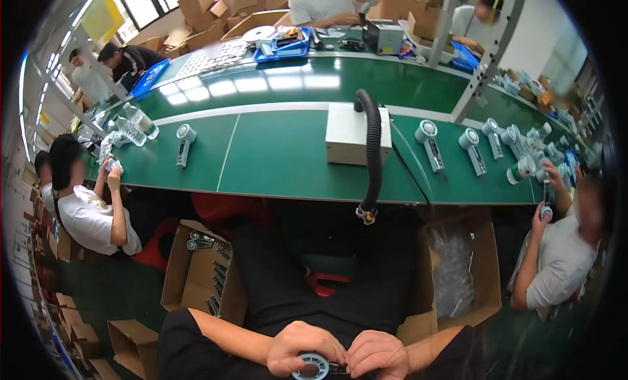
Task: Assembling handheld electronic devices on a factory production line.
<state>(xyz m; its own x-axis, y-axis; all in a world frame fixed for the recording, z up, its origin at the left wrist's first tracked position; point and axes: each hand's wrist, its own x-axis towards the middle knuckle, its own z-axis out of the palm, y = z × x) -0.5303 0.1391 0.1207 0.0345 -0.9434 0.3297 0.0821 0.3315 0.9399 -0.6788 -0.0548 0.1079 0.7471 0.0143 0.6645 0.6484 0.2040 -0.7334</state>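
At the lower edge, over my lap, I hold a small light-blue handheld fan (pixel 313 365) with a round, ribbed head and a dark handle. My left hand (pixel 302 346) is closed round the head, its thumb lying by the ring. Close beside it, my right hand (pixel 377 354) pinches the handle end, where dark inner parts show between the hands. The underside of the fan and the far end of its handle are hidden by my fingers.
A green workbench (pixel 275 157) spans the view ahead, bearing a white box (pixel 356 135) with a black flexible hose (pixel 373 157). Similar fans (pixel 432 148) stand to its right. Cardboard boxes with parts (pixel 196 275) and plastic bags (pixel 453 269) flank my legs. Co-workers sit on both sides.
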